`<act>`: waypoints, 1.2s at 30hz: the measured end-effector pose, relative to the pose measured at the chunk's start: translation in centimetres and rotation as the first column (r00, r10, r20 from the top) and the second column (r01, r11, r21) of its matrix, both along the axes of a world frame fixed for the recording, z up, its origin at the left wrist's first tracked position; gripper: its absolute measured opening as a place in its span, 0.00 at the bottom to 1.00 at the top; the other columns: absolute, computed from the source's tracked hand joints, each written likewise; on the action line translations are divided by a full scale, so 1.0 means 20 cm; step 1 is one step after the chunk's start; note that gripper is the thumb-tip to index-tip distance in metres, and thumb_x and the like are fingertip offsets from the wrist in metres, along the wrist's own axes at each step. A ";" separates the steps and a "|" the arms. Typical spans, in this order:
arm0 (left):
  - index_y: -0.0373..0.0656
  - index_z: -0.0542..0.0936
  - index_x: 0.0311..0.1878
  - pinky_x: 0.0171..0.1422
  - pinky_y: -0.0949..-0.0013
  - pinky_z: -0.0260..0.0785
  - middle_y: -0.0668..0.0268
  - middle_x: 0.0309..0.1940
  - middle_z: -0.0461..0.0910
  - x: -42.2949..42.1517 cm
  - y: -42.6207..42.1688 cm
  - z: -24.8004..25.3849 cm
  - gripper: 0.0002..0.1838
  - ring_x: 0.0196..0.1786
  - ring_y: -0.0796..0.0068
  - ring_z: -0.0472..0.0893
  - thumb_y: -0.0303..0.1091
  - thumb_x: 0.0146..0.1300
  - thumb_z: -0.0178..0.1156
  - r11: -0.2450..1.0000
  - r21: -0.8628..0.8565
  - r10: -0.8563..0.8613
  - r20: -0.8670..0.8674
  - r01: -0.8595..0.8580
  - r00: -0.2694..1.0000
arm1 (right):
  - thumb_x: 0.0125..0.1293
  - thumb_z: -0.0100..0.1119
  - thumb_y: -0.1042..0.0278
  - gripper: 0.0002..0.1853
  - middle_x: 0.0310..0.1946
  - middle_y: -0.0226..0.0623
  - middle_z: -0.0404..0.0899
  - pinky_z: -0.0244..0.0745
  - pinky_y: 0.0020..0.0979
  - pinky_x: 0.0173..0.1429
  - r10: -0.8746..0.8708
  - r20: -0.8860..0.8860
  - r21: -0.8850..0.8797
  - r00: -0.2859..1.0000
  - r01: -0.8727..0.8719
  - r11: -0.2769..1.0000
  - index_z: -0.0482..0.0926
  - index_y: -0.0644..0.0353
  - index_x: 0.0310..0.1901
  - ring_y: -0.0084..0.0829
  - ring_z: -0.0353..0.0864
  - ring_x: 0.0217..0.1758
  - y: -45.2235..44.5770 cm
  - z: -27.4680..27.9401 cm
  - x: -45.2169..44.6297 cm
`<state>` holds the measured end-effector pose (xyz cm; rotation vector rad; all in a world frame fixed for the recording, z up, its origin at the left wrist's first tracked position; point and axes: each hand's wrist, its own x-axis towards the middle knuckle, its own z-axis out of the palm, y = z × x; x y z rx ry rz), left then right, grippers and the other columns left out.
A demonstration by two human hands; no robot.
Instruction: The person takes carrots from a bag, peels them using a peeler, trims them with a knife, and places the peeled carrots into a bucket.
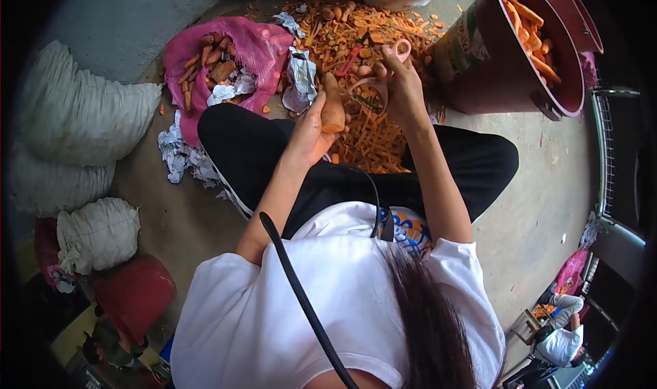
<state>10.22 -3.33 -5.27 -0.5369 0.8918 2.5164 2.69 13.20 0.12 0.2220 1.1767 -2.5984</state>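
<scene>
My left hand (311, 137) is closed around the lower part of a thick carrot (333, 109), which points up and away from me. To its right, my right hand (405, 88) grips a pink peeler (380, 86), its ring-shaped end showing above my fingers and its wide head toward the carrot. A small gap seems to separate the peeler from the carrot. Beneath both hands spreads a heap of orange carrot peelings (373, 142), between my crossed legs. A red-handled tool (350, 59) lies on the heap beyond my hands.
At left, an open pink mesh sack (263, 53) holds unpeeled carrots and crumpled paper (300, 81). A maroon bucket (489, 81) of peeled carrots stands at right. White sacks (89, 111) line the left wall. Another person (560, 344) sits at the lower right.
</scene>
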 end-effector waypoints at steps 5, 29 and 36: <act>0.49 0.71 0.60 0.49 0.71 0.70 0.74 0.45 0.79 0.08 0.09 0.17 0.19 0.45 0.79 0.79 0.46 0.73 0.44 0.995 0.098 -0.019 -0.081 0.027 0.997 | 0.73 0.47 0.58 0.10 0.16 0.22 0.54 0.59 0.19 0.20 -0.150 -0.203 -0.055 0.968 0.141 0.988 0.62 0.50 0.35 0.16 0.52 0.16 -0.09 0.20 0.21; 0.46 0.73 0.53 0.38 0.66 0.71 0.66 0.41 0.78 0.25 0.21 0.26 0.19 0.35 0.75 0.78 0.48 0.74 0.40 0.986 -0.104 0.121 -0.111 -0.133 0.986 | 0.72 0.49 0.61 0.13 0.16 0.21 0.54 0.71 0.24 0.21 -0.040 -0.200 0.056 0.979 0.052 0.997 0.58 0.52 0.32 0.14 0.53 0.15 -0.11 0.19 0.16; 0.48 0.74 0.52 0.36 0.68 0.69 0.68 0.39 0.79 0.20 0.14 0.25 0.19 0.37 0.76 0.78 0.50 0.71 0.45 0.984 -0.125 0.118 -0.069 -0.126 0.991 | 0.71 0.50 0.62 0.11 0.17 0.22 0.60 0.58 0.18 0.17 -0.029 -0.191 0.015 0.981 0.033 0.999 0.60 0.53 0.35 0.13 0.58 0.15 -0.15 0.22 0.27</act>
